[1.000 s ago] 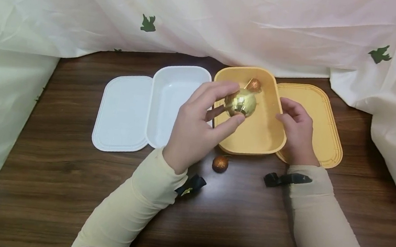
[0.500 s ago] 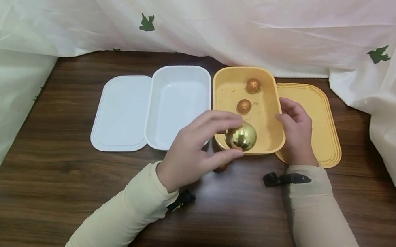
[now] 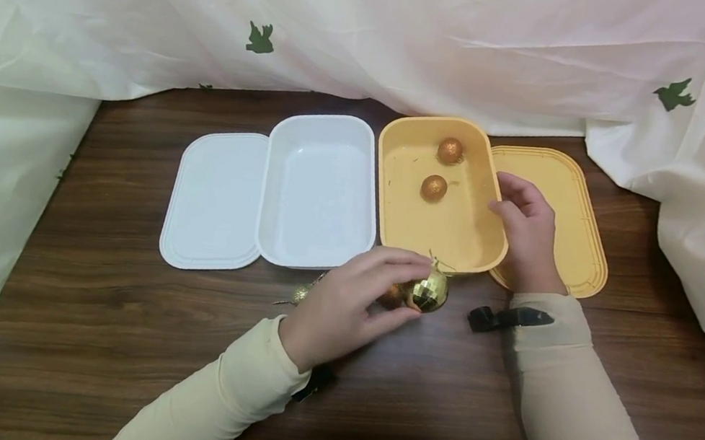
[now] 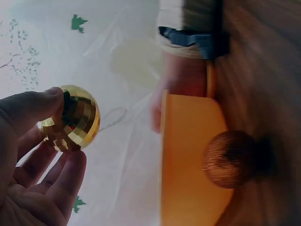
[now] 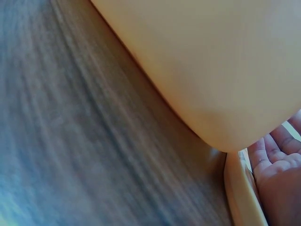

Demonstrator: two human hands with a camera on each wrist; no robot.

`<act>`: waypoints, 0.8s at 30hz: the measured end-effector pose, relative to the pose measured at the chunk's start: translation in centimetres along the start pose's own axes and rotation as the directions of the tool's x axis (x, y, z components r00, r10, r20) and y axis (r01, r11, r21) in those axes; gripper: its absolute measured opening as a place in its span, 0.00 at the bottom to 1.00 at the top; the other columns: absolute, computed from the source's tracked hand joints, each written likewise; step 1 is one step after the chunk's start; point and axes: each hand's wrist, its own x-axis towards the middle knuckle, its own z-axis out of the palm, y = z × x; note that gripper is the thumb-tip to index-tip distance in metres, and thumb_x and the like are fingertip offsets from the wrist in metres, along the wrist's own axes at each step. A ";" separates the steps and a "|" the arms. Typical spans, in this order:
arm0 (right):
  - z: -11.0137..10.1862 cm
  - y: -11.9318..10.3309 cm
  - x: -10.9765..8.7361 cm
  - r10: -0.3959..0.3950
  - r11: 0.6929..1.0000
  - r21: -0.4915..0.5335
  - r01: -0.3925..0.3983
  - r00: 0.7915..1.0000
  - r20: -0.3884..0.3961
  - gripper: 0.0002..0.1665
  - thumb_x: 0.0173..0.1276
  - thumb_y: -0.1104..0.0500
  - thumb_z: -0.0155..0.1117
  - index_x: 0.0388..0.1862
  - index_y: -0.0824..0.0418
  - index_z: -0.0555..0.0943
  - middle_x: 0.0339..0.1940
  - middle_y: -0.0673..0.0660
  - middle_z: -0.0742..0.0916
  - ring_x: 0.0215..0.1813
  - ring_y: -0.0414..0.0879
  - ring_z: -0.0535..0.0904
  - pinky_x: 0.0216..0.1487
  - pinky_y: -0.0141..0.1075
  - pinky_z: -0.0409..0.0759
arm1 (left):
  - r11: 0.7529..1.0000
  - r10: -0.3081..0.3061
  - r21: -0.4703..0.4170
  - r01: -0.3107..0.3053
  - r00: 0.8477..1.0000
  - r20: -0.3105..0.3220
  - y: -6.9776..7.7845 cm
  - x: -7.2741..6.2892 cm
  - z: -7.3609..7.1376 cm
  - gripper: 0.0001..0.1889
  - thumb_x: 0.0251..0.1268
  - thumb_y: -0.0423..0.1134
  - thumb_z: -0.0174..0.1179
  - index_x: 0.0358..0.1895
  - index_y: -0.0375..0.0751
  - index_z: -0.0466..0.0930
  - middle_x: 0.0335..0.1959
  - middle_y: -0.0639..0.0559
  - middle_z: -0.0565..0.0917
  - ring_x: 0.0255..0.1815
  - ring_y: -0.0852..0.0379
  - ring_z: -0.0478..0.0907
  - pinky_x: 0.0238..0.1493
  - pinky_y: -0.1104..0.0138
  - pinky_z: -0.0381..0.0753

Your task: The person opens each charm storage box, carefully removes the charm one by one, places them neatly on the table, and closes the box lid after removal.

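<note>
My left hand [image 3: 349, 303] pinches a shiny gold mirrored ball ornament [image 3: 429, 290] between thumb and fingers, just off the near edge of the yellow box [image 3: 389, 181]. A loop of thread sticks out from the gold ball [image 4: 77, 120] in the left wrist view. Beneath it, a glittery orange ball [image 4: 229, 159] sits on the table outside the box. Two more glittery balls, an upper one [image 3: 449, 150] and a lower one [image 3: 434, 188], lie inside. My right hand [image 3: 529, 233] holds the box's right side, thumb at the rim; its fingertips are partly hidden.
Left of the yellow box stands a white box [image 3: 319, 194], with a white lid [image 3: 216, 201] beside it. A yellow lid [image 3: 564, 222] lies under my right hand. Part of a small gold glittery ornament [image 3: 301, 292] shows behind my left hand. A white curtain [image 3: 374, 34] borders the table.
My left hand has brought the gold ball from above the yellow box toward me, past its near edge. The lower orange ball inside came into sight. My right hand stays put.
</note>
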 end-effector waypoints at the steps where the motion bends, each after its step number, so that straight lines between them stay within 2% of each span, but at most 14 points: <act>1: 0.0 0.0 0.0 0.002 1.000 -0.002 -0.002 1.000 -0.001 0.22 0.67 0.70 0.59 0.59 0.61 0.82 0.51 0.55 0.84 0.52 0.46 0.79 0.47 0.28 0.82 | 1.000 -0.002 0.007 0.002 1.000 0.014 -0.1 -0.2 0.1 0.24 0.61 0.36 0.72 0.59 0.34 0.79 0.59 0.45 0.81 0.63 0.56 0.76 0.69 0.71 0.70; 6: 0.0 -0.1 0.0 -0.001 1.000 -0.008 0.001 1.000 -0.002 0.21 0.67 0.70 0.59 0.59 0.61 0.82 0.50 0.54 0.84 0.51 0.45 0.79 0.47 0.27 0.82 | 0.999 0.003 0.051 -0.008 0.995 0.095 -0.4 -0.9 0.9 0.21 0.64 0.37 0.69 0.59 0.36 0.79 0.58 0.47 0.80 0.62 0.57 0.76 0.67 0.74 0.70; 14: 0.0 -0.1 0.1 0.008 1.000 -0.030 -0.008 1.000 -0.006 0.21 0.68 0.69 0.59 0.59 0.61 0.82 0.52 0.55 0.84 0.53 0.46 0.78 0.47 0.27 0.81 | 0.996 -0.036 0.092 0.016 0.974 0.225 -1.2 -1.5 1.8 0.19 0.67 0.36 0.67 0.59 0.38 0.80 0.59 0.51 0.79 0.60 0.58 0.77 0.64 0.73 0.73; 20: 0.1 -0.2 0.0 0.011 1.000 -0.012 -0.011 1.000 -0.001 0.22 0.68 0.70 0.59 0.60 0.61 0.81 0.53 0.56 0.83 0.54 0.46 0.78 0.48 0.27 0.82 | 0.984 -0.017 0.178 -0.030 0.967 0.254 -1.9 -1.4 2.6 0.19 0.64 0.37 0.69 0.57 0.38 0.81 0.58 0.50 0.81 0.58 0.56 0.79 0.62 0.67 0.77; 24: 0.1 -0.1 0.0 0.019 1.000 0.002 -0.019 1.000 -0.004 0.22 0.68 0.70 0.59 0.60 0.61 0.81 0.52 0.56 0.83 0.54 0.46 0.78 0.48 0.28 0.82 | 0.970 -0.007 0.235 -0.053 0.969 0.248 -2.1 -1.3 3.0 0.18 0.64 0.36 0.69 0.56 0.39 0.82 0.58 0.50 0.81 0.59 0.55 0.78 0.67 0.67 0.72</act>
